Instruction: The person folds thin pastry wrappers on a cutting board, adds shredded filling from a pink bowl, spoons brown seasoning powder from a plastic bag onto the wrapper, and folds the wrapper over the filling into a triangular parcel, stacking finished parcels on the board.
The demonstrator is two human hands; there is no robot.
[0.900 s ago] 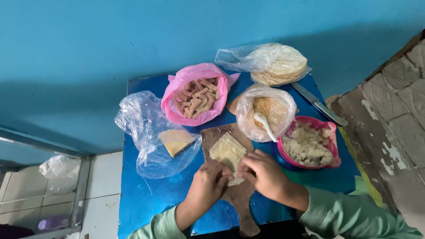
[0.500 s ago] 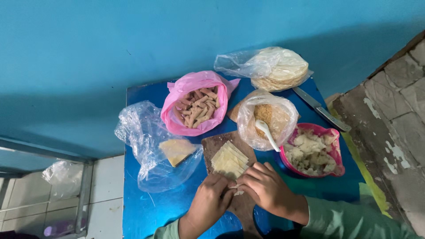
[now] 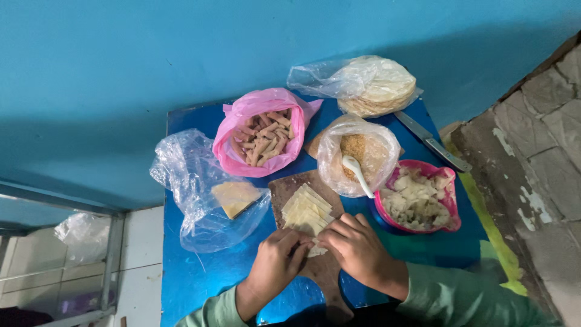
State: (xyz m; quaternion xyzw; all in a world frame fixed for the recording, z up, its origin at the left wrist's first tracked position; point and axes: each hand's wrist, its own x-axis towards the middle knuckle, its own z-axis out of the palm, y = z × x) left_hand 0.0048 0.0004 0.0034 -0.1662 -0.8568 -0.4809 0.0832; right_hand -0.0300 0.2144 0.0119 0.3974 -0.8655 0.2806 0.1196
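Both hands, left hand (image 3: 275, 266) and right hand (image 3: 357, 248), grip shut on a wrapper sheet (image 3: 307, 212); it could tear if pulled hard.

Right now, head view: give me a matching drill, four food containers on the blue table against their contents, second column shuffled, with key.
Things:
1. pink plastic bag
2. pink bowl
3. clear bag with white spoon
4. clear bag at far edge

Contents:
A. stack of round flat wrappers
B. brownish finger-shaped pieces
C. golden crumbs
D. pale chopped chunks

Pairs: 1-B, 2-D, 3-C, 4-A
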